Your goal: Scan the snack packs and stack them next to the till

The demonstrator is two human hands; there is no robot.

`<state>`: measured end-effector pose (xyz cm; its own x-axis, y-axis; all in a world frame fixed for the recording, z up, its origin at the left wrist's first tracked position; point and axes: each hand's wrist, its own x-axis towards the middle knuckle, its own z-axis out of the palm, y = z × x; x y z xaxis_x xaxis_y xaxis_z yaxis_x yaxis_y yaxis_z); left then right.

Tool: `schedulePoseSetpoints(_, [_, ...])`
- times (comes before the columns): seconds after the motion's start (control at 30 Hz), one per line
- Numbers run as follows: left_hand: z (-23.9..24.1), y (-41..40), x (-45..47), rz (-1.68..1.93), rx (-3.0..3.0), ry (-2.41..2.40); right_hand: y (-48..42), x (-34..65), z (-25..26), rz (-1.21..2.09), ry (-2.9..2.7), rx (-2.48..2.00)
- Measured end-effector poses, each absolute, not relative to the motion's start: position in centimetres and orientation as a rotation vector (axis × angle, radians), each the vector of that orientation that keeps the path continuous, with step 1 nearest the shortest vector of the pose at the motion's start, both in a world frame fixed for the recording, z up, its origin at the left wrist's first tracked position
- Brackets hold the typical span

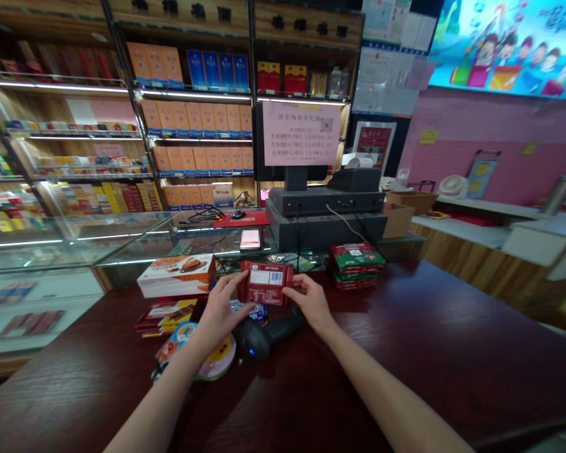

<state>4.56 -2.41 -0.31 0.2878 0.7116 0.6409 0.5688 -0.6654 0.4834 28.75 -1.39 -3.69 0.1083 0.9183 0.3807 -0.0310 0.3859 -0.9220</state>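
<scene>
A dark red snack packet (266, 294) is held up between my two hands, its barcode side facing me. My left hand (222, 306) grips its left end, with thumb below and fingers above. On the right end, my right hand (312, 301) pinches it between thumb and fingers. Beneath the packet a black barcode scanner (259, 340) lies on the dark wooden counter, a blue light glowing on it. Partly hidden behind my left hand is a blue packet (259, 313). Colourful round-edged packages (221, 360) lie under my left forearm.
An orange and white box (177, 277) stands at the left, with a pile of red and yellow packets (163, 316) in front. Green and red packets (357, 258) are stacked at the right. Behind are a cash register (327, 220), a phone-like screen (250, 238) and a glass case (141, 242).
</scene>
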Motion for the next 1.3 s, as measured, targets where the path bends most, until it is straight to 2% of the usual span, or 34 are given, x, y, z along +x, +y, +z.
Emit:
schedulePoseSetpoints(0.73, [1.1,-1.2,5.6,1.418,1.841,1.191,-1.6,31.4,-2.0,0.805,-1.384,-1.014])
schedulePoseSetpoints(0.97, [1.7,-1.5,6.9,1.385,2.005,1.277,-2.1,32.9,-0.8,0.659,-1.429,-1.079])
schedulePoseSetpoints(1.3, [2.9,-1.7,9.5,1.417,2.211,1.241,-2.9,36.0,-0.1,0.748,-1.372,-0.999])
